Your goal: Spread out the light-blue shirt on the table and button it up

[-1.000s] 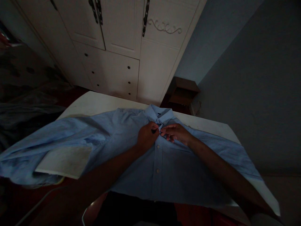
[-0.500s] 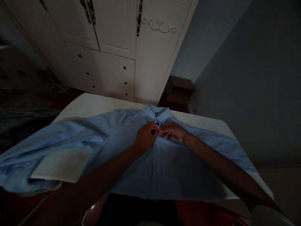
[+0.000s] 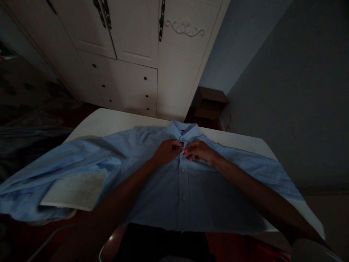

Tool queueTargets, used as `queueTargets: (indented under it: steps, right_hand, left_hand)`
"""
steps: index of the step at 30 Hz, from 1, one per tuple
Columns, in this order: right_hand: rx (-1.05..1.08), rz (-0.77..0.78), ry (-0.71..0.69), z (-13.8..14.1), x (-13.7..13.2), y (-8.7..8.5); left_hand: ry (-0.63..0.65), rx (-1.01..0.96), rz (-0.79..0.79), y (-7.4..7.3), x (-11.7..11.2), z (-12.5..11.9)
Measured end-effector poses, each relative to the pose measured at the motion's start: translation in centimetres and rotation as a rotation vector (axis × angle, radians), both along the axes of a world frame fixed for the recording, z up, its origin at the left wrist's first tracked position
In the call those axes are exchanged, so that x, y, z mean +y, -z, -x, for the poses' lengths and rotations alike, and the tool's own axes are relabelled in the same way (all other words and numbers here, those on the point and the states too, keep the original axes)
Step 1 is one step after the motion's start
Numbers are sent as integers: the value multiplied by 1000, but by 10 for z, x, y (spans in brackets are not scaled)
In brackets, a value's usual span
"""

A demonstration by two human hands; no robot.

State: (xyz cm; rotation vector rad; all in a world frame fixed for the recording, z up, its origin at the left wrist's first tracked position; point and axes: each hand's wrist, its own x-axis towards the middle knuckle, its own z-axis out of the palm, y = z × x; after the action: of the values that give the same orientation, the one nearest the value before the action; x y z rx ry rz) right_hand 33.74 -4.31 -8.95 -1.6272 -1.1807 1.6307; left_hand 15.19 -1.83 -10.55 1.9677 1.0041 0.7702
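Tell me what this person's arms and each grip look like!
The left grip and right grip are just bare hands, no gloves. The left forearm and right forearm are uncovered. A greyish sleeve seems to show near the right elbow.

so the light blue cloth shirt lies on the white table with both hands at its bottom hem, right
Only the spot is wrong: the head view shows the left hand and right hand at the button strip just below the collar, not the bottom hem. The light blue cloth shirt does lie on the white table.
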Motion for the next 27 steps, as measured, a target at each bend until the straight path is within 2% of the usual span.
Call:
queueTargets:
  steps: [4, 15, 20, 27]
  right_hand:
    - [-8, -7, -18, 1, -1, -2]
    - [-100, -25, -9, 5, -2, -8]
    - [-50, -50, -45, 0, -1, -4]
    - [-75, -97, -90, -3, 2, 5]
  left_hand:
    - [3, 9, 6, 3, 1, 0]
    - [-48, 203, -111, 3, 0, -1]
    - [-85, 243, -105, 0, -2, 1]
    - [-38, 331, -124, -1, -1, 1]
